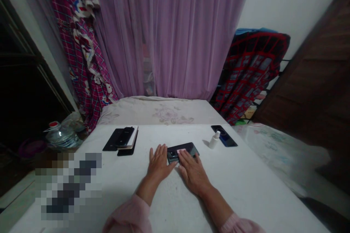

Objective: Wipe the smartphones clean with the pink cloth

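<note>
A dark smartphone (194,149) lies on the white table, its back with a camera block facing up. My right hand (193,174) is on top of it, fingers pressing a small pink cloth (179,150) against the surface. My left hand (160,164) rests flat at the phone's left end, fingers stretched out and thumb near its lower edge. Whether the left hand holds anything underneath is not visible, but it looks bare. To the right of the phone stands a small white spray bottle (214,140).
Several phones (126,136) lie stacked at the left of the table (175,204). Another dark phone (228,140) is at the right, behind the bottle. A pixelated patch (71,189) hides the left front. Purple curtains (175,36) hang beyond; a water jug (61,136) stands at left.
</note>
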The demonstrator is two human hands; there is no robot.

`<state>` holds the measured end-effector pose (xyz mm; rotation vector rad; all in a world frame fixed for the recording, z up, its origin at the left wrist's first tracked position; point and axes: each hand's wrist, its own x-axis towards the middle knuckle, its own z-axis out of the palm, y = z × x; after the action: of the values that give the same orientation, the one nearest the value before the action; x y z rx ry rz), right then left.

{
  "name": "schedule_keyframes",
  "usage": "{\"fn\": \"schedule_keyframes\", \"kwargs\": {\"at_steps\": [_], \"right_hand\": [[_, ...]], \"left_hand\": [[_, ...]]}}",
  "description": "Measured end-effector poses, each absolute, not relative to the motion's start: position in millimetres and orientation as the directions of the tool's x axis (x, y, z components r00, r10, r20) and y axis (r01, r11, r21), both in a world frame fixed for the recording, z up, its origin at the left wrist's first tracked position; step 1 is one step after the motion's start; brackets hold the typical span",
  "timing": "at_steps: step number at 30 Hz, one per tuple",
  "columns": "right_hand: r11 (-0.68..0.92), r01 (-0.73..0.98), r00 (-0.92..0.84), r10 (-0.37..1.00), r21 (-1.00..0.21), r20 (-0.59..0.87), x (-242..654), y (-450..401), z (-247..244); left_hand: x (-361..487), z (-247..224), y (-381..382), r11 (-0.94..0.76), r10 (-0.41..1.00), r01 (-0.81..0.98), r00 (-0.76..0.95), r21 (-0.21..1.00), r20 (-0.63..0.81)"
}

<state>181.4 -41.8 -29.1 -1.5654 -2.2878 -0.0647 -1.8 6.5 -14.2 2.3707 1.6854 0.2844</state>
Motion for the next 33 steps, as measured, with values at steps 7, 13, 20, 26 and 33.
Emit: {"fn": "schedule_keyframes", "kwargs": {"at_steps": [7,13,20,26,33], "right_hand": [[0.055,0.978,-0.010,0.975,-0.200,0.220,215.3,-9.8,-36.1],[0.215,0.949,-0.154,0.954,-0.232,0.258,174.2,5.9,-14.9],[0.360,0.881,-0.290,0.924,-0.308,0.251,150.8,8.9,3.2],[0.415,0.850,-0.355,0.906,-0.324,0.230,150.6,10.9,4.8],[0.283,0.909,-0.217,0.948,-0.305,0.234,189.6,13.8,-4.3]], "left_hand": [[-1.8,-15.0,9.0,-0.304,0.946,0.890,0.324,0.340,-0.001],[-2.7,-17.9,11.3,-0.324,0.940,0.880,0.340,0.346,0.017],[-1.6,-15.6,9.1,-0.311,0.946,0.896,0.323,0.316,0.016],[-0.8,-14.9,8.7,-0.310,0.948,0.907,0.318,0.287,0.018],[-1.9,-15.8,8.7,-0.318,0.946,0.896,0.323,0.310,0.036]]}}
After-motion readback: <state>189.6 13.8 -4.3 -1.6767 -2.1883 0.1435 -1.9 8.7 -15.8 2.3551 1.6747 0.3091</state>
